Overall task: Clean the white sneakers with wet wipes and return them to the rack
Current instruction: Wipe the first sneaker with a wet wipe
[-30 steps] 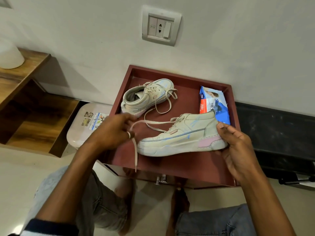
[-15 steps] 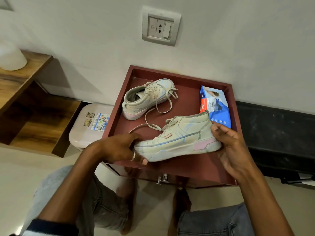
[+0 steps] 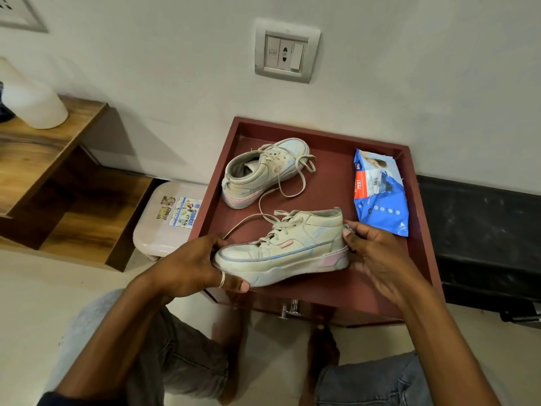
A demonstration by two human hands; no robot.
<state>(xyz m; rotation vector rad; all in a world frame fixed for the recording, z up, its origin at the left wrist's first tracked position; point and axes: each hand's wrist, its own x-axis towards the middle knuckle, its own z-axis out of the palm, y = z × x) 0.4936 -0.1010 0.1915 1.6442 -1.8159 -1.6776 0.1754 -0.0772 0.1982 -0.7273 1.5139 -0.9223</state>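
Maroon tray top point(image 3: 322, 186) of a low cabinet is set against the wall, and both white sneakers are located on or over it. The near sneaker point(image 3: 281, 250) is held at the front of the tray, toe to the left and heel to the right, with its side turned to the camera. Its toe is gripped by the left hand point(image 3: 190, 265): the thumb is laid over the toe cap and the fingers are curled under the sole, one of them bearing a ring. Its heel is held by the right hand point(image 3: 377, 253), with the thumb pressed on the back of the collar and the fingers placed behind and beneath the pink heel block. Whether the sole touches the tray cannot be told. One lace is trailed back toward the far sneaker point(image 3: 263, 171), which is rested on its sole at the rear left of the tray. A blue pack of wet wipes point(image 3: 380, 194) is laid flat at the rear right, just beside the right hand. A wall socket point(image 3: 287, 51) is mounted above the tray.
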